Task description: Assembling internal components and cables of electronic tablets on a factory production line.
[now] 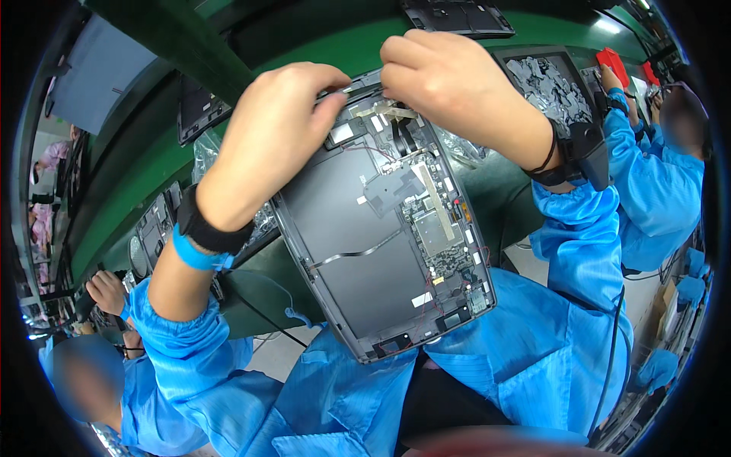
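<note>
Tilted in front of me lies an opened, dark grey tablet-like housing [335, 221]. Inside it, a circuit board [438, 228] runs along the right side, and a thin black ribbon cable [358, 254] crosses the bare left part. My left hand [278, 129] is at the far edge, thumb and forefinger closed about the rim there. Beside it, my right hand [449, 80] has its fingers curled down at the far edge, over some pale tape [384, 111] and dark flat cables [401, 135]. My right fingertips are hidden, so what they grip does not show.
A dark tray [525, 52] of small grey parts stands beyond my right wrist. More dark housings [457, 17] lie on the green bench [324, 55], with clear plastic bags [205, 152] at the left. Co-workers' hands [106, 293] work at both sides; a red bin [611, 65] is far right.
</note>
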Demonstrator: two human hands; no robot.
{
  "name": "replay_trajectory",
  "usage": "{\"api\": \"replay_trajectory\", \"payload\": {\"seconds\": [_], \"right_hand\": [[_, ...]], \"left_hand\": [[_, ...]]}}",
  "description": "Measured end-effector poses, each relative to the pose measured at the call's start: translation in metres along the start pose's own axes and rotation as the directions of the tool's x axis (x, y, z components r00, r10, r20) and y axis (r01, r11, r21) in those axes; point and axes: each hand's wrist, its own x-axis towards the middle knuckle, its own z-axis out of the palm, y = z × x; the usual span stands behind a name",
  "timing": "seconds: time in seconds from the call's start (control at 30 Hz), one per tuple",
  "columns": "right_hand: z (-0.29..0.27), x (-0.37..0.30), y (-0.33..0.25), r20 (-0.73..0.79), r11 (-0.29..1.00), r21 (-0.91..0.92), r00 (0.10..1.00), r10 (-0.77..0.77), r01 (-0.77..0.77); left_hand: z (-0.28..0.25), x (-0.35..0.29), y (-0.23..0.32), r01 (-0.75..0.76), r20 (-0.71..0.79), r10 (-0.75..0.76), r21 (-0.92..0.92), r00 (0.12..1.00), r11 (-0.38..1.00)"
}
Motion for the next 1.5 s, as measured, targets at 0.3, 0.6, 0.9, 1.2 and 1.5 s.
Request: {"api": "replay_trajectory", "payload": {"seconds": [0.3,0.6,0.9,1.2,1.5], "right_hand": [[-0.006,0.002,-0.011,0.069,0.996,-0.011,0.994,0.086,-0.085],[-0.002,0.005,0.016,0.144,0.945,0.301,0.986,0.084,-0.125],[-0.001,0.005,0.005,0.110,0.990,0.136,0.994,0.008,-0.023],[-0.023,-0.014,0.015,-0.151,0.970,0.241,0.986,0.065,-0.027],[-0.040,-0.045,-0.026,-0.184,0.921,0.388,0.980,0.082,-0.004]], "left_hand": [[0.018,0.007,0.006,-0.061,-0.047,0.067,0.122,0.997,0.991],[0.027,0.009,0.004,-0.110,-0.164,0.142,0.193,0.976,0.975],[0.020,0.007,0.006,-0.111,-0.096,0.134,0.210,0.986,0.971],[-0.001,-0.013,0.026,-0.190,-0.163,0.214,0.151,0.963,0.970],[0.010,-0.072,0.078,-0.349,0.160,0.312,0.336,0.936,0.875]]}}
